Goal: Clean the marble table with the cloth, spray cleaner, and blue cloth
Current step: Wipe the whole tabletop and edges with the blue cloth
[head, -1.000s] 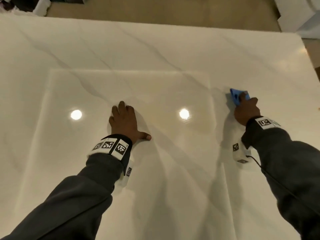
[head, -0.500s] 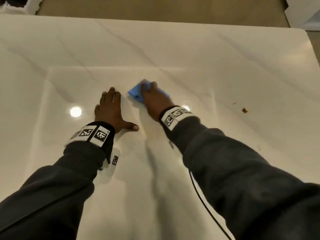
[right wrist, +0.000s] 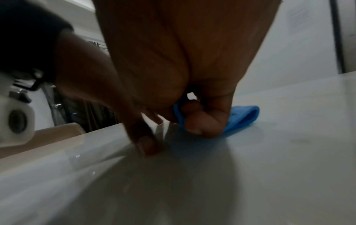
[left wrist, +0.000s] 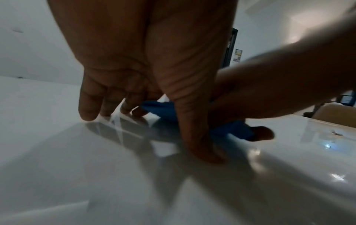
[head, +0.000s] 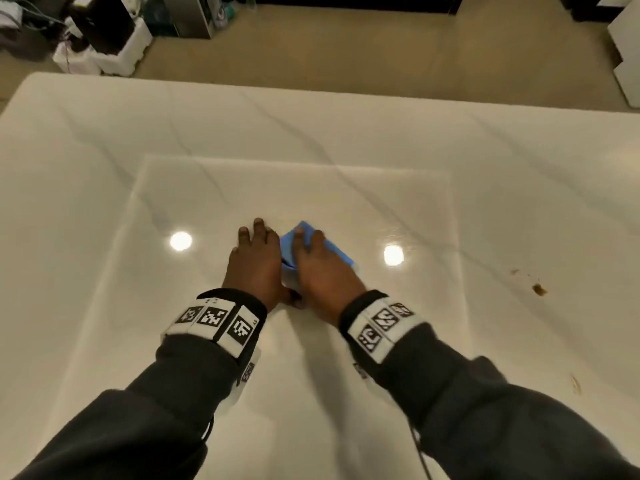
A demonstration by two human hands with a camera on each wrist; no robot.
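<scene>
Pressing down on the marble table (head: 346, 133), the person's right hand (head: 323, 271) covers the folded blue cloth (head: 289, 244), its fingers laid over the cloth's top while, in the right wrist view, the thumb (right wrist: 202, 124) curls in against the fabric's near edge, so the hand grips the cloth rather than merely resting on it. A corner of the cloth sticks out past the fingertips on the far side, and another edge shows at the hand's right. The left hand (head: 256, 261) lies flat on the marble just beside the right one, fingers straight and spread, holding nothing; its thumb reaches toward the right hand, and the two appear to touch near the thumbs. The cloth sits between the two hands near the middle of the table, between two bright ceiling-light reflections (head: 180, 241). Off to the right, well apart from the hands, brown stains (head: 538, 289) mark the surface, with another smear nearer the table's front right. Both wrists wear bands with black-and-white markers (head: 214, 318) over dark sleeves. Beyond the table's far edge is a beige floor with white boxes (head: 114, 53) at the left.
</scene>
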